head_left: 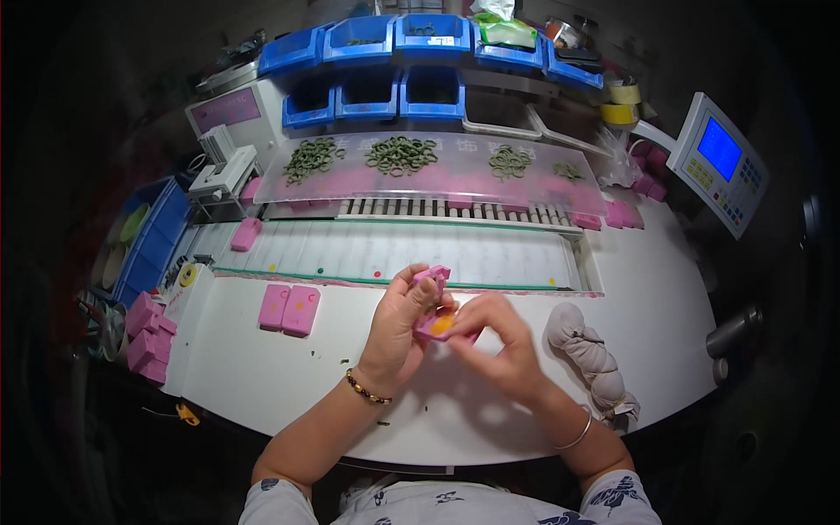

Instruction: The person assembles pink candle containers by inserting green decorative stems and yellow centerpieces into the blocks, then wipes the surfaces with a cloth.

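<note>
Together, the hands [392, 334] [506, 350] hold a pink piece [426, 332] roughly crosswise; orange patch [443, 325] up.

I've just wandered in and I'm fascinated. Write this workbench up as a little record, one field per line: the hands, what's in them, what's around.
Left hand: holding an opened pink mould
Right hand: at the mould's lower part; exact grip unclear
Inside the mould: an orange-yellow patch
White worktop: two pink blocks side by side, left of the hands
Right of the hands: twisted grey cloth bundle
Translucent board: four piles of green rings
Behind the board: blue bins in two rows
Far right: control panel with a blue screen
</note>
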### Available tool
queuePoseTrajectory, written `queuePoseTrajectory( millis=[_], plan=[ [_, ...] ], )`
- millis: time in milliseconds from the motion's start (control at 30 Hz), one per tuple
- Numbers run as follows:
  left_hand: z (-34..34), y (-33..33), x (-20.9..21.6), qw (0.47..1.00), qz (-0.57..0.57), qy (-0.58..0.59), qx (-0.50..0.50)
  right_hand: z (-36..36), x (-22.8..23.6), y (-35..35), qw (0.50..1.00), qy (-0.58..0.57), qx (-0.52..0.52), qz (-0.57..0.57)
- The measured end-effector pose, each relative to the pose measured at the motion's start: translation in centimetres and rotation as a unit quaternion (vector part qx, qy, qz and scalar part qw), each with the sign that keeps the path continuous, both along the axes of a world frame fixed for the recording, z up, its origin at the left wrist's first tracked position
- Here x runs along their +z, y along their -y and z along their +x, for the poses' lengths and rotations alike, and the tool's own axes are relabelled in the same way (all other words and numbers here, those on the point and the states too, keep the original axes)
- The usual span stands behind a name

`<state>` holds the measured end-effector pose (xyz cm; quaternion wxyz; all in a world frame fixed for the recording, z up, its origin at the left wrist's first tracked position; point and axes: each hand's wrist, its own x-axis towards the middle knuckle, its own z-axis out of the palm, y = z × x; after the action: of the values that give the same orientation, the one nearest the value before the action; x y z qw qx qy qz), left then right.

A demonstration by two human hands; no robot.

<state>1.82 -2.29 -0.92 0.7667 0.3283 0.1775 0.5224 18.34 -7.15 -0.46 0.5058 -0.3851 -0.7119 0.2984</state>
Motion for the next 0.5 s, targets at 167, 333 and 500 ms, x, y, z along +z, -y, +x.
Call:
queuePoseTrajectory(
  millis=[167,333,500],
  plan=[
    [-1.1,-0.4,-0.3,0.993,-0.114,-0.023,-0.022,-2.2,0.6,1.5,0.985,0.119,0.059,0.108],
    [-1.0,-0.2,-0.7,0.99,-0.057,-0.13,0.024,-1.8,0.4,0.7,0.996,-0.004,-0.071,0.054],
    [-0.3,0.6,-0.8,0.973,0.01,-0.231,0.03,-1.3,0.2,0.5,0.969,0.145,-0.114,0.164]
  ],
)
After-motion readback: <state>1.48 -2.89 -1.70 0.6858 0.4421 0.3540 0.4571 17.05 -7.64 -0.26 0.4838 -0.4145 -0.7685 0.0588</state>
